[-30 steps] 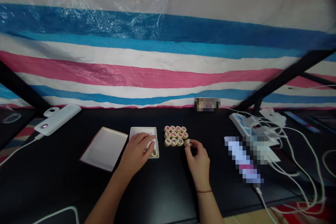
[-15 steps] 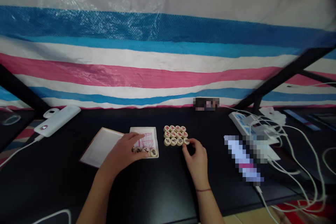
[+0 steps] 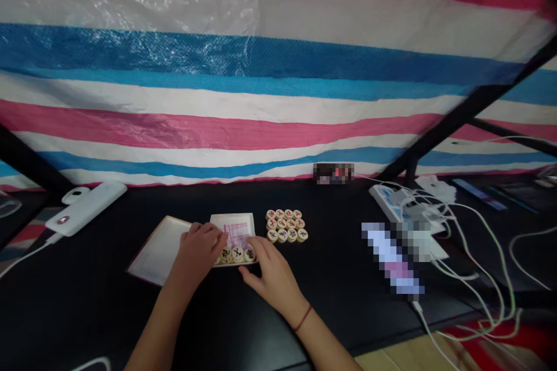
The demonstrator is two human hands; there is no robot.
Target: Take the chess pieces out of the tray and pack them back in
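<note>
A small white open box [image 3: 246, 216] holds a front row of round Chinese chess pieces [image 3: 237, 254] with black characters. Behind that row, its floor shows pink crossing lines. My left hand [image 3: 201, 249] lies over the box's left side, fingers slightly bent and partly hiding the leftmost pieces. At the right front corner is my right hand [image 3: 274, 272], thumb and fingers apart around the corner beside the end piece. I see no piece held in either hand. Right of the box stand rows of Chinese chess pieces [image 3: 286, 224], red characters behind, black in front.
The box lid [image 3: 157, 255] lies tilted to the left, partly behind my left forearm. A white power bank [image 3: 87, 208] with a cable is farther left. On the right are a power strip [image 3: 387, 203], tangled white cables and a blurred phone-like object [image 3: 394, 261]. Striped sheeting [image 3: 243, 122] hangs behind.
My right hand has left the front row of the piece grid and moved left to the box corner. My left hand has drawn back slightly leftward, its fingers less spread. The view has shifted slightly.
</note>
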